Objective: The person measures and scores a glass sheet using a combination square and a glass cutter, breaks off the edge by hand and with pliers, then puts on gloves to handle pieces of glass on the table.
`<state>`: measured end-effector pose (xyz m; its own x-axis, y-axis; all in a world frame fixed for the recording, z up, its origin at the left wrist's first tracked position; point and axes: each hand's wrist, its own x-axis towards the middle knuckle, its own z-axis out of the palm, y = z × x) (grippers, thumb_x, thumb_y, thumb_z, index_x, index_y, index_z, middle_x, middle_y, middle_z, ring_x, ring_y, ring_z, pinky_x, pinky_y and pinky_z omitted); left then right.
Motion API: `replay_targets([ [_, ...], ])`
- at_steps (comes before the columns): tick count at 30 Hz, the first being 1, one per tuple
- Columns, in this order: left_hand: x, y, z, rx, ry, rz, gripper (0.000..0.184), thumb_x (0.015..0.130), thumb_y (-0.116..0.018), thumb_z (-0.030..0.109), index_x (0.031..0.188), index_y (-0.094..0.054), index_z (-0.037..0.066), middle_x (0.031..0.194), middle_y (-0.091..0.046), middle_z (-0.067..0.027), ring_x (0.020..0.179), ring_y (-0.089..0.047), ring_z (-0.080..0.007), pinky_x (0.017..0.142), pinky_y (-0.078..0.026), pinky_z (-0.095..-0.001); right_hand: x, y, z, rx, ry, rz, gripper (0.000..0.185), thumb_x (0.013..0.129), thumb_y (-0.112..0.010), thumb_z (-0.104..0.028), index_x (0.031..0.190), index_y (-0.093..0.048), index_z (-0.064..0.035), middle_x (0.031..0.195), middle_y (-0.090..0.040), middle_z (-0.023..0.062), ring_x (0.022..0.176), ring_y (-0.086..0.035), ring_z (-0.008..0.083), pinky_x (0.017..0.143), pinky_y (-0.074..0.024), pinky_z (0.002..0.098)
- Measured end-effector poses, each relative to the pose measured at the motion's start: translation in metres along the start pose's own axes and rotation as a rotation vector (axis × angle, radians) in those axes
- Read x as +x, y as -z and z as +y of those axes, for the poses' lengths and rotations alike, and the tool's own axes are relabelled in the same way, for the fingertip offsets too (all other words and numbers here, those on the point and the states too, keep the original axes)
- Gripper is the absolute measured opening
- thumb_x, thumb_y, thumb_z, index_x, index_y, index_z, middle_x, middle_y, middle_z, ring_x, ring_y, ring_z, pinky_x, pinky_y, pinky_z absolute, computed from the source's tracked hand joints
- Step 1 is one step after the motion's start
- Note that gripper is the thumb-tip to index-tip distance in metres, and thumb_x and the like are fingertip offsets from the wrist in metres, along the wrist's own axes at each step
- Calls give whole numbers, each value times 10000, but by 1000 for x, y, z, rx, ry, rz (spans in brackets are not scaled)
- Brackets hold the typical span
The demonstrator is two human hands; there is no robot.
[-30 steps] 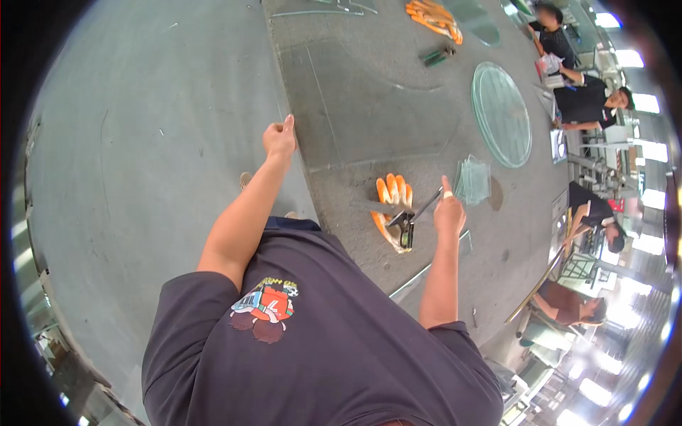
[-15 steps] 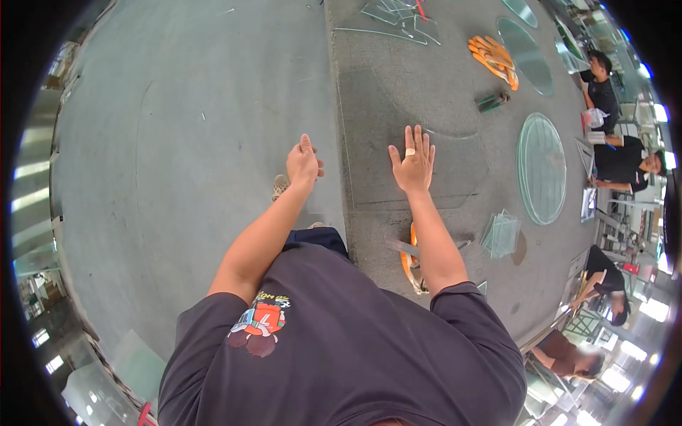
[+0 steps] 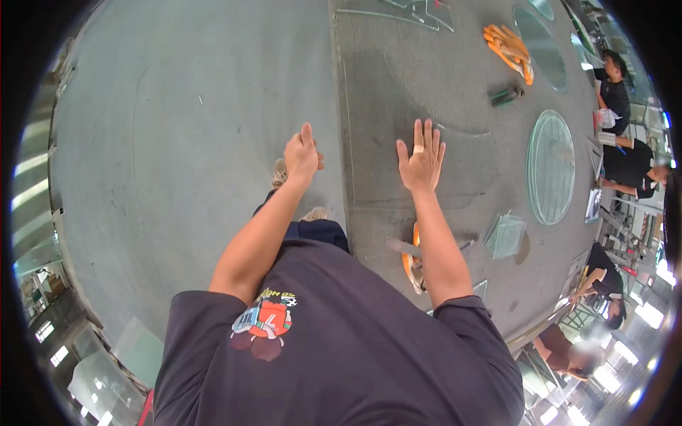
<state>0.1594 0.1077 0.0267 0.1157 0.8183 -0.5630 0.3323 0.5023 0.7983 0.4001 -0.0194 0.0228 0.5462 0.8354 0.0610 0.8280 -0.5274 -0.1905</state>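
Observation:
My left hand (image 3: 302, 155) is beside the grey table's edge (image 3: 342, 142), thumb upward and fingers curled; what it grips, if anything, is not discernible. Spread over the table, my right hand (image 3: 422, 160) lies palm down on a transparent glass sheet (image 3: 455, 167) whose outline is faint. A ring or band shows on one finger. Below that hand, an orange-and-white glove (image 3: 410, 264) and a dark-handled tool are partly hidden by my right forearm. To the right is a stack of small glass pieces (image 3: 506, 236).
Round glass panes (image 3: 551, 167), an orange glove pair (image 3: 509, 51) and a green cylindrical object (image 3: 506, 96) lie farther right. Glass offcuts (image 3: 405, 18) are at the top. Several people are along the far side, including one in black (image 3: 629, 165). Glass sheets (image 3: 106, 380) stand lower left.
Since the earliest frame, my right hand has moved from the tool and glove onto the glass sheet and spread flat. My left hand is now farther out from the table edge. The view has shifted.

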Motion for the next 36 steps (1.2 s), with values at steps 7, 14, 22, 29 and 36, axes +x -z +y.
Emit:
replay_targets([
  [7,-7,2,-6,11,49,21,692,1066,-367,615,865,-572,-15,634,-600,-103,491,-628,-212,475,-510,-349,-19,-4,6,-18,-3,-57,720,1040,-391,-606,1641,-251,-234,1708,-224,44,1573,-187,321,1286,-129,506],
  [14,-7,3,18,76,260,36,793,1058,-233,667,811,-593,4,612,-627,-114,505,-645,-252,548,-518,-385,-16,-3,4,-8,-9,-74,728,1036,-394,-611,1647,-227,-251,1716,-199,38,1577,-172,320,1287,-116,502],
  [22,-4,-12,20,342,309,205,896,1039,-150,708,647,-574,24,590,-629,-129,518,-649,-284,611,-527,-441,-18,2,4,12,-28,-110,727,1035,-400,-601,1647,-225,-250,1720,-183,25,1578,-166,317,1288,-117,503],
  [29,-4,-11,26,270,332,221,911,1028,-167,727,635,-563,7,591,-621,-132,527,-651,-290,612,-524,-455,-13,11,3,28,-28,-131,721,1037,-396,-605,1644,-237,-249,1718,-192,31,1572,-182,330,1281,-126,529],
  [36,28,-6,-21,203,281,229,920,1003,-183,770,588,-506,15,578,-608,-145,499,-630,-301,565,-499,-450,-18,-3,4,28,-17,-69,725,1031,-416,-603,1646,-228,-266,1722,-178,33,1575,-174,329,1283,-110,522],
])
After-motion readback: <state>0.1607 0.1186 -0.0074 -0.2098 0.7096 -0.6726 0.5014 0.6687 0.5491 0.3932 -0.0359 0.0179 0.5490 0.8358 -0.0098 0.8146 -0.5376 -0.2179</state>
